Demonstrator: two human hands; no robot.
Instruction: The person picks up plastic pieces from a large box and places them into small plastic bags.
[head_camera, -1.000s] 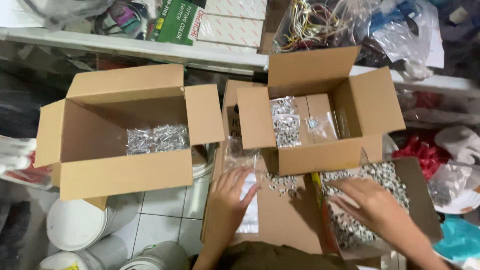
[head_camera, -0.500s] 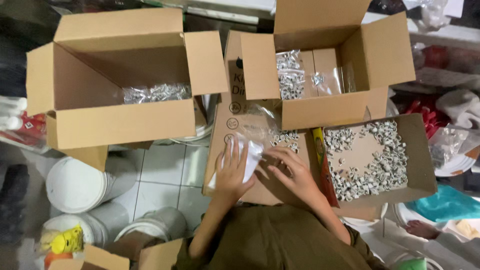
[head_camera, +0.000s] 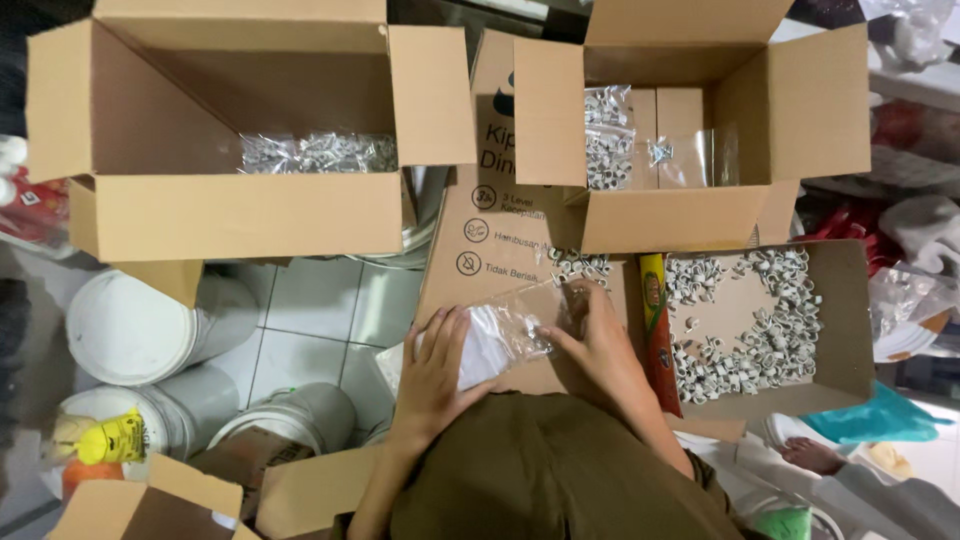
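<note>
Three cardboard containers ring the flat printed cardboard sheet (head_camera: 500, 210) that serves as work surface.

Far left of the sheet: large open carton (head_camera: 240, 140), holding a few filled clear bags of small white clips (head_camera: 318, 152) along its back wall; most of its floor is bare, so the packed lot looks small.

Below the carton, on the tiled floor: white buckets (head_camera: 140, 325).

On the sheet's lower edge: left hand (head_camera: 435, 375), fingers spread flat on a clear plastic bag (head_camera: 500, 335), pinning it. Right hand (head_camera: 598, 335) pinches the bag's right end; the bag looks nearly empty, filling barely begun.

Above the sheet's right side: smaller open carton (head_camera: 690, 130), with one bag of clips and a near-empty bag.

Right of the sheet: shallow tray box (head_camera: 835, 320) with loose white clips (head_camera: 745, 320) in a ring, much unpacked.
</note>
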